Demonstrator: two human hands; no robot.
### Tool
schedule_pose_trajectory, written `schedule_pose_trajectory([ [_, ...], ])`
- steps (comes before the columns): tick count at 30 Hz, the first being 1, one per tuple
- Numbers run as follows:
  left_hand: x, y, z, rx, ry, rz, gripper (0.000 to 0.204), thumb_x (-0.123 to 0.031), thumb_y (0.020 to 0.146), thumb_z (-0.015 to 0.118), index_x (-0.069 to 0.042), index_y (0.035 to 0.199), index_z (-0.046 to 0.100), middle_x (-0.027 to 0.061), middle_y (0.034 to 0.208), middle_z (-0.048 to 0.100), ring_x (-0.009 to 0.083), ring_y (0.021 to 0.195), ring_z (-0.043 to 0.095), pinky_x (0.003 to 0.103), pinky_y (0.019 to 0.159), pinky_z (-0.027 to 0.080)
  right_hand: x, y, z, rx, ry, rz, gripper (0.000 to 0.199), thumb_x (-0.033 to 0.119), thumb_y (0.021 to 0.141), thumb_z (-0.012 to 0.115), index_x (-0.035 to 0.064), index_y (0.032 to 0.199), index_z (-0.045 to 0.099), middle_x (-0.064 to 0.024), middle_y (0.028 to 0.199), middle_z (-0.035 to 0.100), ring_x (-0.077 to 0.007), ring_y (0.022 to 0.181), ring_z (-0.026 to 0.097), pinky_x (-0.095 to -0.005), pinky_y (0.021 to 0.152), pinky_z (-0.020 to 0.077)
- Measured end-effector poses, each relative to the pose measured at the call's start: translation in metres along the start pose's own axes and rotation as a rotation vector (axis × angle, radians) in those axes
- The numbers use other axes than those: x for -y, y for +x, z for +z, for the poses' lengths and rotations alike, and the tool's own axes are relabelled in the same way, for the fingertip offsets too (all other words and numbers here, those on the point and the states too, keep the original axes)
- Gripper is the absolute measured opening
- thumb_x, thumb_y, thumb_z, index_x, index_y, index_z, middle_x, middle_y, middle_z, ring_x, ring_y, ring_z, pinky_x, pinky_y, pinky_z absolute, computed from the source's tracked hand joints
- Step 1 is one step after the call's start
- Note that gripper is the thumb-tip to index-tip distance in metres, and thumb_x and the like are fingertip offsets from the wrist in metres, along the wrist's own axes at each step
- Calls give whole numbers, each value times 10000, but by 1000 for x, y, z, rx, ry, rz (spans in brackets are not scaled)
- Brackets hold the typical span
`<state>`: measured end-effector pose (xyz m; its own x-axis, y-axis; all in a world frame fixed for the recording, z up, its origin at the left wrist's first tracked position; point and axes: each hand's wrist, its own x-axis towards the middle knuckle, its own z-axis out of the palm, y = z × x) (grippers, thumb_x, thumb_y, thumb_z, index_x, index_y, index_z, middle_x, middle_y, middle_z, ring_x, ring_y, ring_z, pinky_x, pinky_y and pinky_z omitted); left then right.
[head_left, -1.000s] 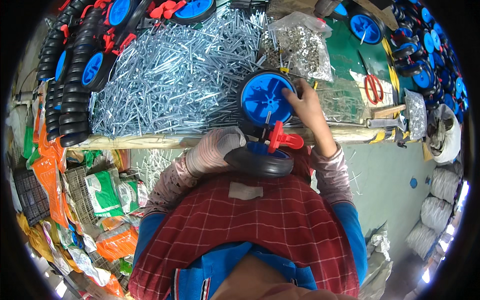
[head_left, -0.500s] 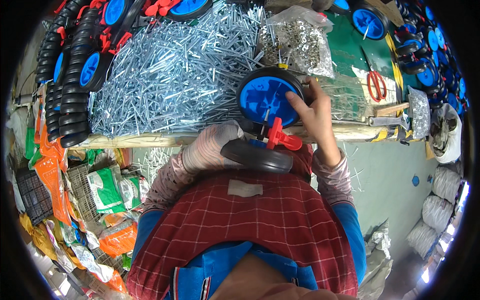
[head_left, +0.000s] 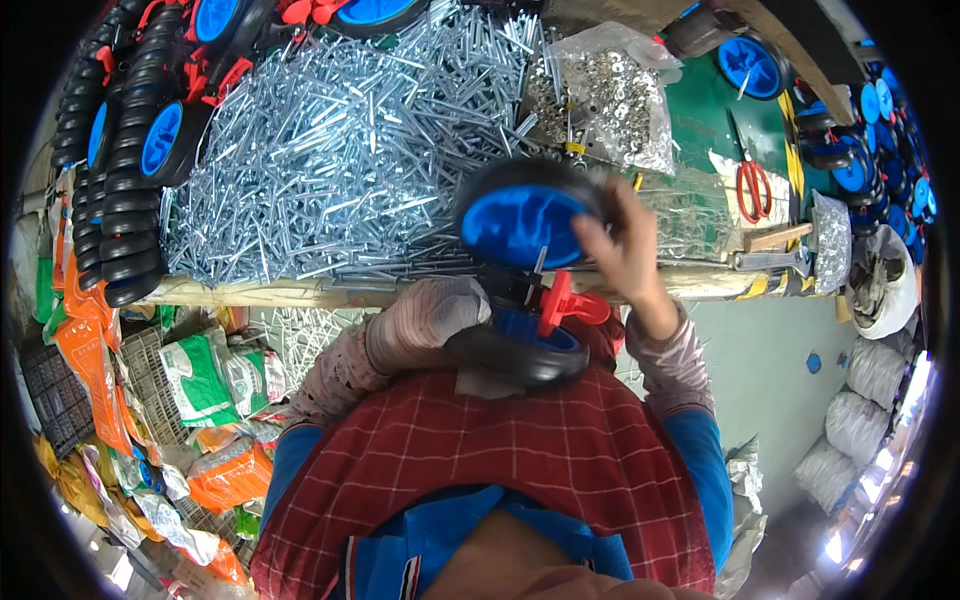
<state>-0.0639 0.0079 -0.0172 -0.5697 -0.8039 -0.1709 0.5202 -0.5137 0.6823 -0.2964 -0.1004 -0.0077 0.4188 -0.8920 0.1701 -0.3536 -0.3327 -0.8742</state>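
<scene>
In front of my apron I hold a twin-wheel assembly. It has an upper black-tyred wheel [head_left: 520, 222] with a blue hub, a lower wheel [head_left: 530, 358] lying nearly flat against the apron, and a red lever [head_left: 570, 303] on the bracket between them. A thin metal pin [head_left: 541, 260] sticks up beside the lever. My left hand [head_left: 440, 312], in a pale striped glove, is closed on the assembly at the lower wheel's left side; its fingertips are hidden. My bare right hand [head_left: 632, 250] grips the upper wheel's right edge, thumb on the hub side, smeared by motion.
A large heap of metal pins [head_left: 330, 150] covers the bench behind the wheels. A clear bag of small metal parts [head_left: 625, 105], red-handled scissors [head_left: 753, 190], a wrench [head_left: 770, 260] and a hammer [head_left: 778, 236] lie to the right. Finished-looking wheels [head_left: 130, 235] stack up at left.
The upper wheel has tipped back and dropped slightly, so its hub now shows at a slant. The lower wheel has tilted and sunk toward the apron. Both hands stay on the assembly.
</scene>
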Motion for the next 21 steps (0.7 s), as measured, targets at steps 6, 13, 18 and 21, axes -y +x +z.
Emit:
schedule_pose_trajectory([
  [6, -59, 3, 9, 98, 311, -249, 737, -476, 893, 606, 81, 1358, 473, 237, 1241, 609, 308, 1082, 641, 402, 984, 513, -5, 17, 0, -90, -35, 115, 305, 129, 785, 787, 28, 987, 582, -59, 646, 523, -103, 571, 450, -259, 530, 399],
  [13, -33, 1, -7, 21, 215, -113, 754, -532, 906, 557, 76, 1346, 480, 203, 1105, 667, 275, 962, 676, 373, 885, 544, 6, 14, -9, -23, -200, -4, 368, 127, 745, 815, 29, 1028, 602, -90, 712, 585, -155, 594, 557, -282, 575, 469],
  [18, -58, 2, 11, 77, 366, -103, 554, -431, 897, 578, 29, 1204, 553, 176, 942, 684, 277, 771, 691, 376, 718, 563, 12, 11, -17, 136, -124, -392, 535, 170, 688, 865, -46, 1115, 626, -153, 942, 703, -255, 806, 714, -337, 727, 565],
  [21, -38, -7, -4, 26, 1214, 678, 299, -152, 758, 808, -58, 957, 606, 118, 833, 651, 303, 705, 674, 344, 635, 558, 13, 25, -16, 202, 3, -292, 377, 126, 733, 822, -3, 1053, 669, -141, 961, 699, -267, 774, 685, -346, 722, 556],
])
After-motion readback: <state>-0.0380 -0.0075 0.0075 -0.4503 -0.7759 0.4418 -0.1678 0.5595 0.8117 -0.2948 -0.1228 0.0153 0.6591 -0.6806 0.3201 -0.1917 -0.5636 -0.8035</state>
